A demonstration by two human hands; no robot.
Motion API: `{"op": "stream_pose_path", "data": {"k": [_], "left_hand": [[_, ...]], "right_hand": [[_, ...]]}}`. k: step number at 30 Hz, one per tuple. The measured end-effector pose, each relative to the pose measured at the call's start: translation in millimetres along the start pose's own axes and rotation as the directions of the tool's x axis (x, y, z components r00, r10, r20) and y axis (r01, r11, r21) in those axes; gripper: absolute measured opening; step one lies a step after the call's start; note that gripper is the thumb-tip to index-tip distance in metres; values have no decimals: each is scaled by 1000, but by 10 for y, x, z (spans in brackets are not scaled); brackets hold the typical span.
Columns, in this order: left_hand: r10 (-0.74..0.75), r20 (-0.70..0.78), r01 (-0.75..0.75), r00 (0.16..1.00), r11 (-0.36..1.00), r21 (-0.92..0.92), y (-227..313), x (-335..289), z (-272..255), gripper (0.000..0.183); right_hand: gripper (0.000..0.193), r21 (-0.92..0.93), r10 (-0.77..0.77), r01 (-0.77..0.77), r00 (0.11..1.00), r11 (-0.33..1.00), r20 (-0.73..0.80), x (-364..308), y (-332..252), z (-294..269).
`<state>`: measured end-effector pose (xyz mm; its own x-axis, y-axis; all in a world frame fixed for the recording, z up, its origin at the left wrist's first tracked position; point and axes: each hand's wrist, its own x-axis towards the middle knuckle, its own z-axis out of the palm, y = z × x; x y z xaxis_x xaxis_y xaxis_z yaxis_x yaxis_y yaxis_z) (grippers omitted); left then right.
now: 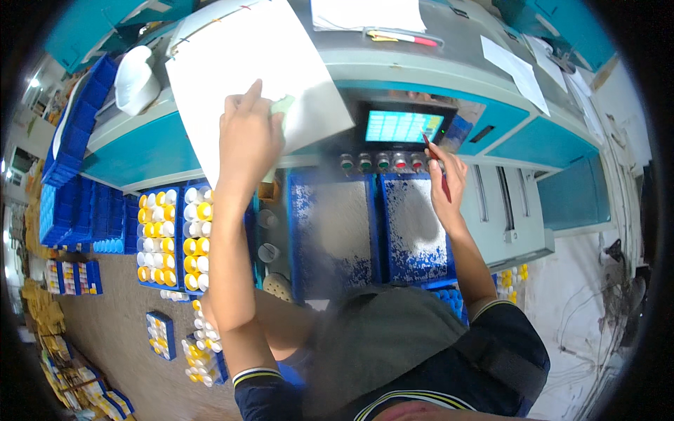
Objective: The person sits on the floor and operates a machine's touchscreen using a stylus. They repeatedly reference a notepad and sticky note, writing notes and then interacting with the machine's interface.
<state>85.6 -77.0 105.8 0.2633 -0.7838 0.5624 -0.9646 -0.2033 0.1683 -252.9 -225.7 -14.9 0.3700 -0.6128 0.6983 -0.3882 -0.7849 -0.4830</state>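
My left hand [249, 140] lies on a large white sheet of paper [210, 77], its index finger stretched out across it. Something pale green [283, 107] shows beside that hand, partly covered by it, and I cannot make out what it is. The sheet overhangs the counter's front edge. In my right hand [448, 181] is a slim dark red pen [446, 189], gripped between the fingers. Its tip is at the lit touchscreen [400, 128], by the right part of the display; whether it touches the glass is hard to tell.
Below the screen runs a row of push buttons [382, 163]. Two blue trays [375, 231] with small white pieces stand under it. Blue crates of white and yellow bottles [160, 238] are at the left. On the counter lie papers [368, 14] and pens [404, 37].
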Motion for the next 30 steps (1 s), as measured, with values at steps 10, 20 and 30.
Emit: {"op": "stream_pose_path", "data": {"k": [10,20,30], "left_hand": [[8,0,-8,1000,995,102,-82,36,98,21],[7,8,-8,1000,992,125,-68,27,115,21],[-11,0,11,1000,992,127,-47,21,112,21]], "right_hand": [[27,-28,-3,4,1000,1000,19,24,-29,-3],[24,8,-88,89,995,996,-43,140,-87,117],[25,1,-88,88,996,996,-32,154,-58,134]]}}
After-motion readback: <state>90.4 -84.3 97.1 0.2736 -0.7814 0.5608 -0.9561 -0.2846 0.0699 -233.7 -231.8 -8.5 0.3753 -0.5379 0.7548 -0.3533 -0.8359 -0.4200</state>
